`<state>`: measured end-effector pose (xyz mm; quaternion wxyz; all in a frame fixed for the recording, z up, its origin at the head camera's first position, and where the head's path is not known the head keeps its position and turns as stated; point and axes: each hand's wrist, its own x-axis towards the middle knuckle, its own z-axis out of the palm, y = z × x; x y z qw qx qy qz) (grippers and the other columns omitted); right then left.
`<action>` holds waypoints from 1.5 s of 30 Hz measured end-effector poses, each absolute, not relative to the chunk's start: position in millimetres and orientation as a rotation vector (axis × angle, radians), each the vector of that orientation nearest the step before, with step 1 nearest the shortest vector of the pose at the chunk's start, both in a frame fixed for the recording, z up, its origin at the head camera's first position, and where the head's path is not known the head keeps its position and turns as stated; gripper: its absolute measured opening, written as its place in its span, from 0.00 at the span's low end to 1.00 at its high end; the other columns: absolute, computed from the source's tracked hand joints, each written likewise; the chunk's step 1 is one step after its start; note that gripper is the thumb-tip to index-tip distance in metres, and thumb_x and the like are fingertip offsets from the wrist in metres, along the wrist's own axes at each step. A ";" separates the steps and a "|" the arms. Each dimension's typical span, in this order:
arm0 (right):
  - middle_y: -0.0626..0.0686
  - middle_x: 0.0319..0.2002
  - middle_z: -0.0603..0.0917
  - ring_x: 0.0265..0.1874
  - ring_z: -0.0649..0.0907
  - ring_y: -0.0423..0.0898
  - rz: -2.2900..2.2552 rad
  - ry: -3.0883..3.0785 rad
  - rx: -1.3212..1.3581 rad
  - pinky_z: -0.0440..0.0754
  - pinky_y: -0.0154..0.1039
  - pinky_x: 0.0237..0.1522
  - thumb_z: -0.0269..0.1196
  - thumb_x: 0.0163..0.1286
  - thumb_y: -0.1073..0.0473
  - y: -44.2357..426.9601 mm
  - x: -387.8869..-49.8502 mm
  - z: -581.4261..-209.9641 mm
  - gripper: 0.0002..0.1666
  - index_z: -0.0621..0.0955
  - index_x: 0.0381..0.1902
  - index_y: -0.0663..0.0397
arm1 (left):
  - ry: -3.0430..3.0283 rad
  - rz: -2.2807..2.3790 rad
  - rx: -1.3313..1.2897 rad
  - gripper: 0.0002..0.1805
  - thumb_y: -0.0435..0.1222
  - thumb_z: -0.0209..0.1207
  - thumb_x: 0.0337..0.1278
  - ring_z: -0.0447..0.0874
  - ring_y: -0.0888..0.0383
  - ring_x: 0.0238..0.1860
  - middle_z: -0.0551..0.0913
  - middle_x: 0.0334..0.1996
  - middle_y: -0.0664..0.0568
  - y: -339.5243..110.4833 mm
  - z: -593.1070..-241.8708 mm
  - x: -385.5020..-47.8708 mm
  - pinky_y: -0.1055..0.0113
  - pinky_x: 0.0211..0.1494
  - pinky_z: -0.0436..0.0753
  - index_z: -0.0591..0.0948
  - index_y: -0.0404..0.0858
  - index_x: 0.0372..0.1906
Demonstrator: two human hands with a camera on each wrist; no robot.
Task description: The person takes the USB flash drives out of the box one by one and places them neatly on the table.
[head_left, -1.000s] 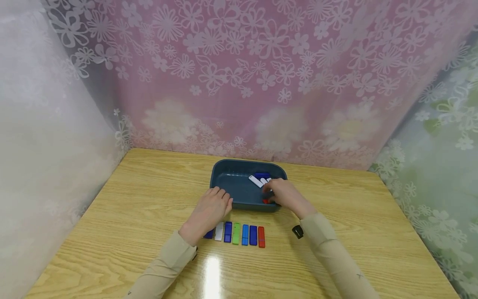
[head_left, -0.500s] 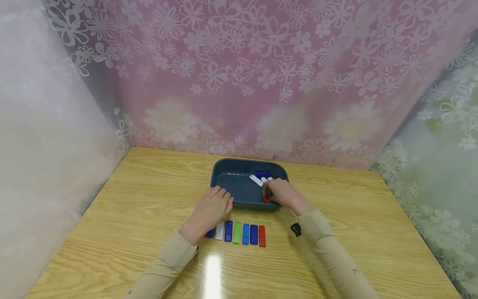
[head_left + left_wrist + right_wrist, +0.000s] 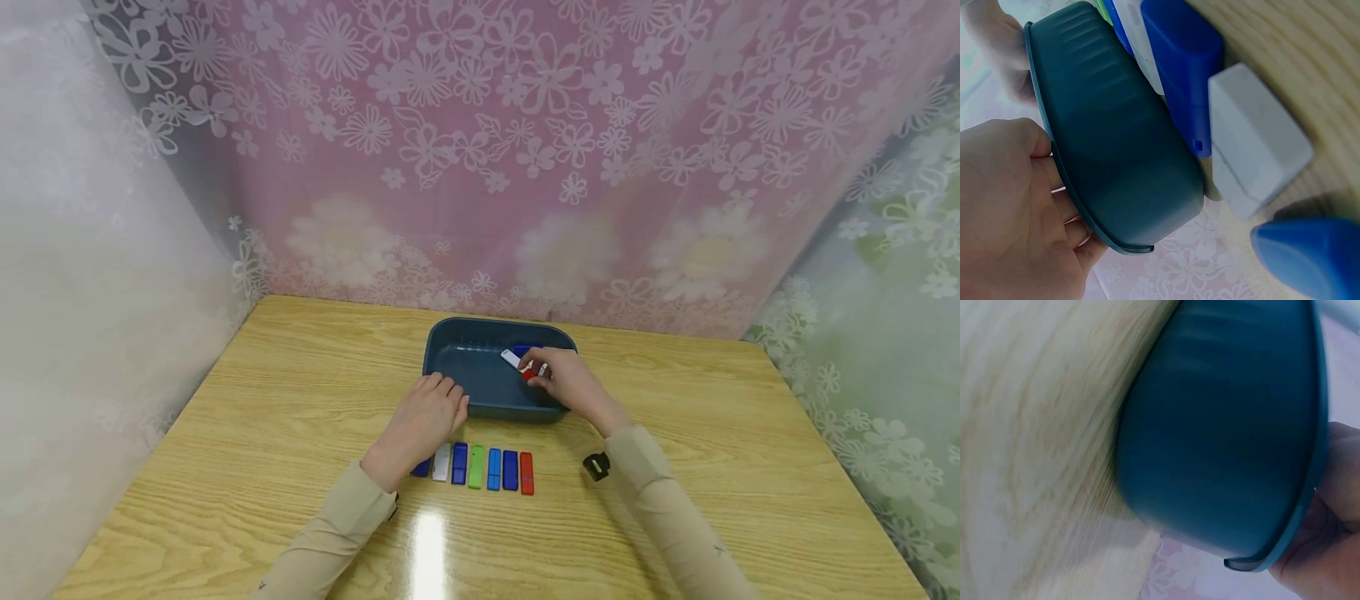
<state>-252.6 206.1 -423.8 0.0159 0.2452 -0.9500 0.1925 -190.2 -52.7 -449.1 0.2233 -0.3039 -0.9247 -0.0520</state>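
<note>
A dark teal plastic basin (image 3: 465,379) stands on the table. My left hand (image 3: 423,417) grips its near rim at the left, fingers hooked over the edge. My right hand (image 3: 566,379) reaches over the near right side and pinches a red USB stick (image 3: 529,374) between thumb and fingers, above the basin floor. Beside it lie a white USB stick (image 3: 512,358) and a dark blue one (image 3: 527,349); other white ones are partly hidden by the hand. In the right wrist view, the basin wall (image 3: 1222,437) hides what that hand holds.
In front of the basin, USB sticks lie in a row: white (image 3: 441,462), green (image 3: 476,467), light blue (image 3: 493,469), red (image 3: 527,473) and several dark blue. More sit by the left wrist, including a white one (image 3: 1254,137) and a blue one (image 3: 1310,256). Curtains surround the table (image 3: 675,517).
My right hand has picked the red USB stick up from the basin's near right part and moved it farther back, toward the white ones. My left hand has stayed on the rim.
</note>
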 end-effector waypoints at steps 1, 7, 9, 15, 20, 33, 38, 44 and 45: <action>0.50 0.35 0.86 0.29 0.82 0.44 0.621 -2.942 0.745 0.83 0.42 0.35 0.70 0.66 0.65 206.0 -251.5 -422.7 0.09 0.86 0.44 0.54 | -2.553 -0.144 -0.838 0.13 0.40 0.55 0.75 0.76 0.53 0.37 0.82 0.32 0.51 -52.5 -449.0 -190.2 0.60 0.47 0.78 0.82 0.41 0.32; 0.54 0.42 0.86 0.33 0.86 0.49 0.832 -2.859 0.577 0.84 0.44 0.34 0.69 0.67 0.63 206.4 -236.8 -412.3 0.12 0.86 0.49 0.54 | -2.556 -0.144 -0.837 0.14 0.40 0.54 0.75 0.76 0.53 0.37 0.82 0.32 0.51 -52.3 -448.7 -189.8 0.61 0.47 0.78 0.82 0.41 0.31; 0.54 0.43 0.86 0.34 0.87 0.51 0.894 -2.819 0.506 0.84 0.44 0.33 0.69 0.67 0.62 207.5 -229.6 -407.1 0.13 0.85 0.50 0.53 | -2.562 -0.148 -0.837 0.14 0.40 0.54 0.75 0.76 0.53 0.37 0.82 0.32 0.51 -52.2 -448.5 -189.6 0.61 0.47 0.78 0.82 0.41 0.31; 0.53 0.41 0.87 0.33 0.87 0.49 1.043 -2.730 0.407 0.82 0.40 0.30 0.71 0.66 0.59 214.7 -206.8 -396.0 0.15 0.86 0.52 0.49 | -2.554 -0.153 -0.841 0.14 0.40 0.54 0.75 0.76 0.53 0.36 0.82 0.31 0.51 -52.3 -448.5 -189.9 0.60 0.47 0.78 0.82 0.41 0.31; 0.52 0.40 0.88 0.30 0.88 0.46 1.133 -2.736 0.447 0.83 0.39 0.30 0.70 0.66 0.62 219.4 -187.2 -393.8 0.15 0.86 0.51 0.53 | -2.546 -0.153 -0.840 0.14 0.40 0.55 0.74 0.76 0.52 0.36 0.82 0.31 0.51 -52.6 -449.4 -190.6 0.60 0.46 0.78 0.81 0.40 0.31; 0.55 0.44 0.86 0.34 0.88 0.44 1.235 -2.934 0.453 0.84 0.33 0.33 0.70 0.65 0.67 225.8 -144.0 -414.4 0.16 0.83 0.50 0.57 | -2.546 -0.173 -0.841 0.12 0.39 0.58 0.72 0.76 0.52 0.36 0.82 0.30 0.51 -52.6 -448.6 -190.2 0.60 0.46 0.78 0.81 0.40 0.30; 0.56 0.44 0.85 0.34 0.86 0.45 1.269 -2.994 0.470 0.84 0.33 0.33 0.71 0.63 0.68 224.0 -141.7 -428.9 0.17 0.82 0.50 0.61 | -2.531 -0.172 -0.846 0.12 0.38 0.58 0.72 0.76 0.52 0.35 0.82 0.30 0.51 -52.9 -448.0 -189.7 0.60 0.45 0.78 0.81 0.40 0.29; 0.56 0.43 0.84 0.32 0.84 0.44 1.208 -3.038 0.510 0.81 0.33 0.32 0.73 0.60 0.69 219.8 -139.7 -440.2 0.18 0.83 0.48 0.63 | -2.535 -0.173 -0.855 0.12 0.39 0.57 0.73 0.75 0.52 0.35 0.82 0.30 0.51 -53.0 -448.4 -189.5 0.61 0.44 0.77 0.81 0.40 0.30; 0.56 0.43 0.84 0.32 0.84 0.43 1.188 -3.045 0.507 0.81 0.33 0.32 0.73 0.59 0.69 219.2 -139.3 -441.0 0.18 0.83 0.47 0.63 | -2.535 -0.171 -0.857 0.12 0.39 0.56 0.73 0.75 0.52 0.35 0.82 0.30 0.51 -53.0 -448.2 -189.4 0.61 0.44 0.77 0.81 0.40 0.30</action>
